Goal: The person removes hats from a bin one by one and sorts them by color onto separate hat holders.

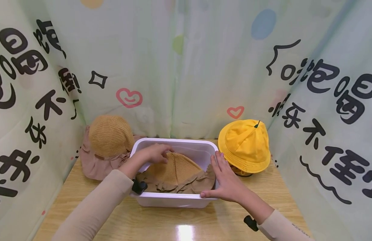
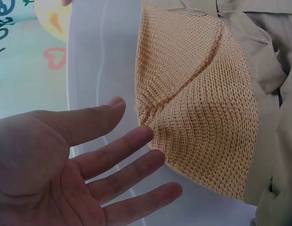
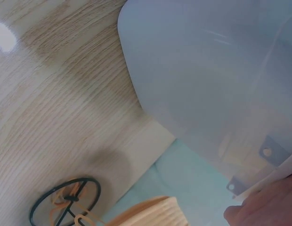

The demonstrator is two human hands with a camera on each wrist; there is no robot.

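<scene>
In the head view, a white plastic bin (image 1: 171, 200) holds a tan knitted sun hat (image 1: 174, 169) with a brown cloth brim. My left hand (image 1: 157, 153) is over the bin's left side, next to the hat's crown. In the left wrist view, its fingers are spread and loosely bent beside the knitted crown (image 2: 198, 103), gripping nothing; whether the fingertips touch it is hard to tell. My right hand (image 1: 223, 179) rests on the bin's right edge, fingers stretched along the rim and thumb on the front corner. Only part of that hand shows in the right wrist view.
Left of the bin, another knitted hat (image 1: 110, 135) with a pink cloth brim sits on the wooden table (image 1: 162, 224). A yellow bucket hat (image 1: 244, 145) stands to the right, over a dark wire stand (image 3: 66, 200). Printed curtains (image 1: 201, 73) enclose the back and sides.
</scene>
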